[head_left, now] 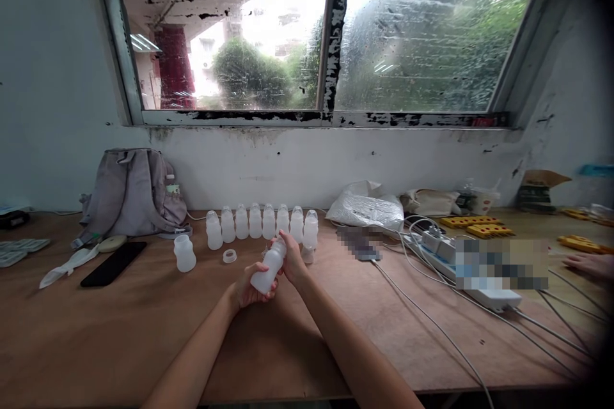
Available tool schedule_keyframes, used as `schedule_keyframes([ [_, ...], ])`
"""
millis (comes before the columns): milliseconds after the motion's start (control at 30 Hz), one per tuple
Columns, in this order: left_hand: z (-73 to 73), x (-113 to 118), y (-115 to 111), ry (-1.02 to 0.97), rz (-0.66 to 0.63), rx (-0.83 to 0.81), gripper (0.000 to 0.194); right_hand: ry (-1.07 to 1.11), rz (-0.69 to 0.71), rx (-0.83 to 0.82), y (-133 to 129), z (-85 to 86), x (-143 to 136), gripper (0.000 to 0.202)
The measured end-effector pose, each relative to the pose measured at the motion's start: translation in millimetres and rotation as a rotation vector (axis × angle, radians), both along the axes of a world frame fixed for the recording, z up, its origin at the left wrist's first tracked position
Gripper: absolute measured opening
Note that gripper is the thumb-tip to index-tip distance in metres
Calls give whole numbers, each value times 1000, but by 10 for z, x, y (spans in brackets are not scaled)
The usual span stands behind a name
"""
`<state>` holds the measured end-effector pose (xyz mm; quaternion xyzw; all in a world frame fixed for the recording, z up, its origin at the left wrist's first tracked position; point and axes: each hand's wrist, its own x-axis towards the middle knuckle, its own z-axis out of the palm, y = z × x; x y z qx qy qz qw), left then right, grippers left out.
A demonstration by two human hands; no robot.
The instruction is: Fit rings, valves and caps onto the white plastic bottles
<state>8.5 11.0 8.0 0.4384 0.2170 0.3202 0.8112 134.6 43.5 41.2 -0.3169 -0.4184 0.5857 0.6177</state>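
A frosted white baby bottle point(267, 273) is tilted in front of me, its top leaning up and to the right. Around its body my left hand point(249, 286) is closed. My right hand point(291, 258) grips the bottle's top end, and its fingers partly hide the collar there. Behind both hands stands a row of several capped baby bottles point(256, 222). An uncapped bottle point(185, 254) stands upright to the left, and a white collar ring point(230, 257) lies between it and my hands. Just beside my right wrist is a small translucent piece point(309, 255), partly hidden.
At left are a black phone point(113, 264), a white strip of cloth or plastic point(67, 270) and a grey backpack point(129, 195). To the right lie a plastic bag point(367, 208), a power strip point(494, 297) with trailing cables, and yellow holed blocks point(470, 222). Another person's hand point(590, 263) rests at far right.
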Motion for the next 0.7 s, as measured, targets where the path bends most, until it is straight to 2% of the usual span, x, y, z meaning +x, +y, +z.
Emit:
schedule_keyframes([
  [100, -22, 45, -6, 51, 85, 116, 38, -142, -190, 118, 58, -52, 2, 31],
  [200, -65, 110, 10, 210, 201, 328, 37, -302, -344, 217, 106, -99, 38, 28],
  [267, -94, 139, 27, 426, 396, 556, 36, -378, -405, 244, 114, -109, 61, 29],
  [333, -116, 138, 37, 697, 674, 776, 40, -412, -414, 258, 99, -101, 74, 31],
  [400, -129, 106, 37, 938, 894, 917, 46, -429, -403, 286, 70, -85, 78, 33],
  [433, -132, 83, 37, 1035, 955, 963, 48, -439, -400, 309, 58, -77, 79, 32],
  [567, -137, -15, 66, 1267, 1066, 1154, 46, -487, -407, 349, 55, -79, 97, 31],
  [700, -138, -50, 135, 1373, 1140, 1289, 44, -512, -424, 334, 127, -125, 129, 30],
])
